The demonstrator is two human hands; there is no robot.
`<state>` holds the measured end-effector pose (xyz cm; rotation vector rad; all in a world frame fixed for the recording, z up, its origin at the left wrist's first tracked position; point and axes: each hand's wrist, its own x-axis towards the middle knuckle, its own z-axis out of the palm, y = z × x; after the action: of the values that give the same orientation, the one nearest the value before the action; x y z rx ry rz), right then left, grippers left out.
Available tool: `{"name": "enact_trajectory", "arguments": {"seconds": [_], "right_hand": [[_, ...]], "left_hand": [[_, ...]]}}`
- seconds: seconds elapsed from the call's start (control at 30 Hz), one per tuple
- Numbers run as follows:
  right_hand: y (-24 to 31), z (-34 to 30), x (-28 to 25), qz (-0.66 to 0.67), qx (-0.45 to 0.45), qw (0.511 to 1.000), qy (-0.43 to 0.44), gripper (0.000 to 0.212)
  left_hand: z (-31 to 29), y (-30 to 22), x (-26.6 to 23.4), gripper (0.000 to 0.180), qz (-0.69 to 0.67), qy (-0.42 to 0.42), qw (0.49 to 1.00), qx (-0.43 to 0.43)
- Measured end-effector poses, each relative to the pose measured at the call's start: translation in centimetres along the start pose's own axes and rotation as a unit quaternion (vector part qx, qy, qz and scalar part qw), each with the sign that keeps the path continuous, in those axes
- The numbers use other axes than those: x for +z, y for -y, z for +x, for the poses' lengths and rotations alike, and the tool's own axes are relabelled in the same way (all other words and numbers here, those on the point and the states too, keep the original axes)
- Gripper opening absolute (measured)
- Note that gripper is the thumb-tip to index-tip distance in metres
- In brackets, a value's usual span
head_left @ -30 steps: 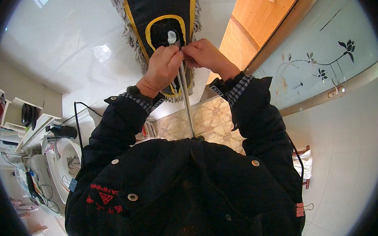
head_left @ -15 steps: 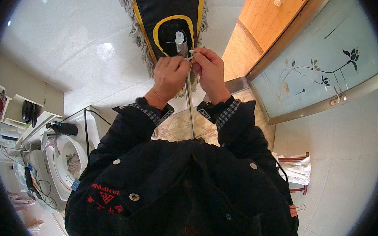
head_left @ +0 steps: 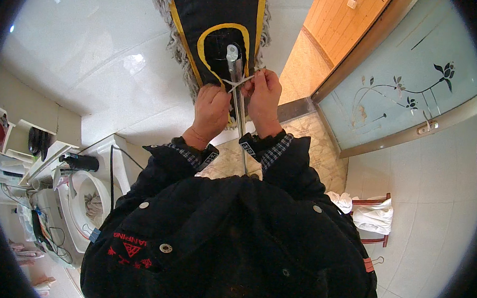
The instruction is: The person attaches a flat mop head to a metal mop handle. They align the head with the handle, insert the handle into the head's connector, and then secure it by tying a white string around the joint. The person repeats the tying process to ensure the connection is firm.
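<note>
A flat dust mop head (head_left: 213, 10) in black cloth, with yellow trim and a grey fringe, stands up in front of me. Its metal pole (head_left: 240, 111) runs down from an opening edged in yellow toward my body. A thin white tie string (head_left: 234, 84) crosses over the pole just below that opening. My left hand (head_left: 212, 112) is closed on one end, left of the pole, its fingertips partly hidden. Right of the pole, my right hand (head_left: 265, 96) pinches the other end between thumb and fingers.
An open frosted glass door (head_left: 398, 87) is on the right, beside a wood-panelled opening. White cloths lie on a dark red wooden rack (head_left: 371, 239) at lower right. To the left are a white basin (head_left: 87, 200) with a cloth inside, a black bottle (head_left: 81, 162) and a shelf (head_left: 20, 143).
My hands have drawn apart and lower, stretching the white string into a cross over the pole. The mop head has shifted slightly right and down in view.
</note>
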<state>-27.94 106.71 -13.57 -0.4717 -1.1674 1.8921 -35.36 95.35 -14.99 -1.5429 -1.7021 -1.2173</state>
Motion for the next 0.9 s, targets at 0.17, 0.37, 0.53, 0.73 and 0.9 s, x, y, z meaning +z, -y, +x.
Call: {"name": "enact_trajectory", "arguments": {"seconds": [0.17, 0.37, 0.53, 0.73, 0.9], "right_hand": [[-0.1, 0.6, 0.3, 0.007, 0.000, 1.000, -0.021, 0.017], [0.3, 1.0, 0.8, -0.037, -0.021, 0.999, -0.025, 0.017], [0.1, 2.1, 0.3, 0.046, 0.051, 0.998, -0.013, 0.016], [0.5, 2.9, -0.2, 0.224, 0.150, 0.963, -0.009, 0.011], [1.5, 2.8, -0.2, 0.207, 0.155, 0.966, -0.017, 0.009]], "left_hand": [[0.0, 0.2, -0.3, 0.005, -0.027, -0.010, 0.999, -0.021], [1.3, 0.9, -0.7, 0.006, -0.113, 0.043, 0.984, -0.130], [2.2, 1.8, 0.0, 0.008, -0.124, 0.050, 0.980, -0.150], [2.1, 1.7, -0.5, 0.014, -0.109, 0.098, 0.967, -0.211], [2.4, 1.5, -1.2, 0.015, -0.105, 0.090, 0.969, -0.202]]}}
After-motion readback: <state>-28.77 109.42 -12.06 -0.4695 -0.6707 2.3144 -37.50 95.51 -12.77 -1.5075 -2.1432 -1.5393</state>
